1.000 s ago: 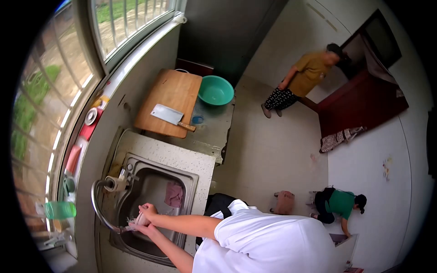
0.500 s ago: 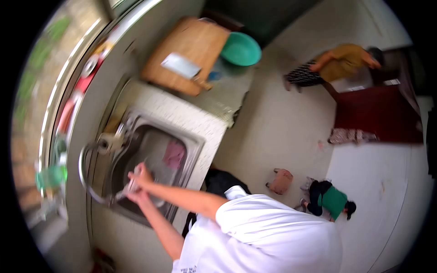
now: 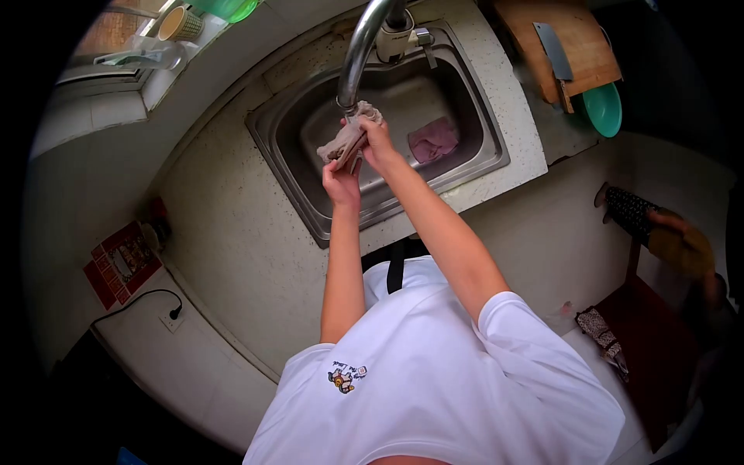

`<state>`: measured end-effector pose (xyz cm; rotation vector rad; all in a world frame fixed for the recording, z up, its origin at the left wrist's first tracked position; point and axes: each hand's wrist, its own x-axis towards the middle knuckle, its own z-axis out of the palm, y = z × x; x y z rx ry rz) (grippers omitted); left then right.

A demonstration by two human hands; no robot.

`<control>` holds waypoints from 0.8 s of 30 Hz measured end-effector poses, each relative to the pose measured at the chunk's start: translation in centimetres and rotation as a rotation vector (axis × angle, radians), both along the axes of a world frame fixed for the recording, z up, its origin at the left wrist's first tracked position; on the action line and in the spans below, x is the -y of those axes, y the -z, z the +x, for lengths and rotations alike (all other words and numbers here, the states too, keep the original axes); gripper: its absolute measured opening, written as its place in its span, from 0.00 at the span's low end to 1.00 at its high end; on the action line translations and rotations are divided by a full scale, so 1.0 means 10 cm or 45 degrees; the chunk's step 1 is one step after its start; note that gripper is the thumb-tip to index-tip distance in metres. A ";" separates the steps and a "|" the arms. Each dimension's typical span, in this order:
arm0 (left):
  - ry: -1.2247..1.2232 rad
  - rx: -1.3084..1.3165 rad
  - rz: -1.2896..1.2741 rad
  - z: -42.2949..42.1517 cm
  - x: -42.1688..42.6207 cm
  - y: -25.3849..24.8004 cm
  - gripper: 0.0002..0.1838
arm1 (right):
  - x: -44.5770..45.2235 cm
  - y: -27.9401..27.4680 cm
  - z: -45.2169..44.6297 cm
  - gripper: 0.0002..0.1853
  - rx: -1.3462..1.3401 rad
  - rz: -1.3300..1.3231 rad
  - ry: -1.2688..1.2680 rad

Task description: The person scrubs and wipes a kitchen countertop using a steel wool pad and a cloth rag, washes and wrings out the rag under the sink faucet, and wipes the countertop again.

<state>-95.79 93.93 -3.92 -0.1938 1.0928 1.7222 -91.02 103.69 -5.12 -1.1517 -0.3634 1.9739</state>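
Observation:
Over the steel sink (image 3: 484, 159), both my hands grip a pale, wet-looking cloth (image 3: 339, 149) right under the mouth of the curved faucet (image 3: 360, 58). My left hand (image 3: 341, 184) has its fingers closed on the cloth's lower end. Higher up and to the right, my right hand (image 3: 377, 146) is wrapped round the other end. The cloth is bunched and folded, and its folds partly hide the fingertips. A second cloth, mauve-pink (image 3: 434, 140), lies crumpled on the sink bottom, apart from my hands.
At the upper right, a cleaver (image 3: 553, 51) lies on a wooden cutting board (image 3: 593, 54) beside a green basin (image 3: 602, 108). A paper cup (image 3: 180, 25) stands on the windowsill. A plugged-in cord (image 3: 147, 293) lies left. Another person (image 3: 674, 240) is at the right.
My view has swung round, so the sink now lies ahead of me. Both hands stay at the faucet on the pale cloth, which shows more spread out. The person in green is out of view.

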 end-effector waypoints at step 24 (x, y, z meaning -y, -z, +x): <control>-0.518 0.526 0.082 0.17 -0.86 -0.01 0.14 | -0.16 -0.17 0.49 0.22 -0.587 -0.065 0.398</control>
